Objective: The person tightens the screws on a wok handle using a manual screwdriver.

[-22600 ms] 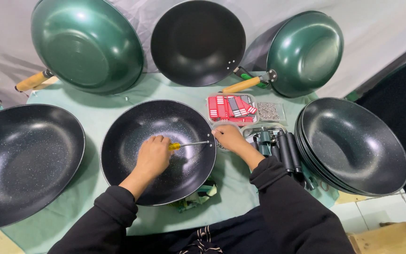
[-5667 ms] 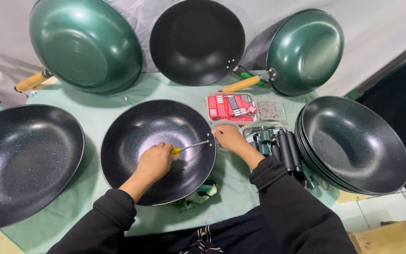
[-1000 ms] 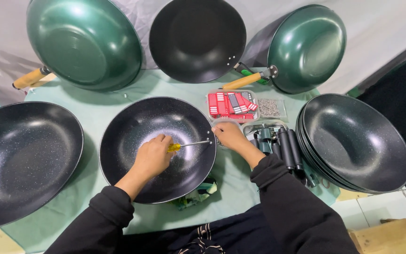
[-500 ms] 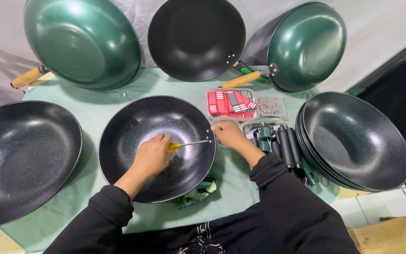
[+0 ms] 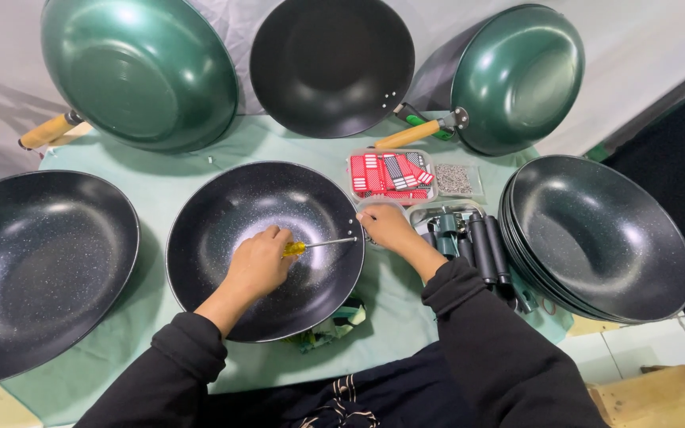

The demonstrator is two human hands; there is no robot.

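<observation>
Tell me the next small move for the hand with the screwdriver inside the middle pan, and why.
Probably keep turning in place. The left hand grips the yellow-handled screwdriver with its shaft level and its tip at the right wall of the middle pan, where the right hand braces the rim from outside. Whether the screw is seated cannot be seen.

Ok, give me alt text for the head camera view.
A left hand drives a yellow-handled screwdriver inside a black speckled wok while the right hand steadies its rim, on a green cloth crowded with more woks.
</observation>
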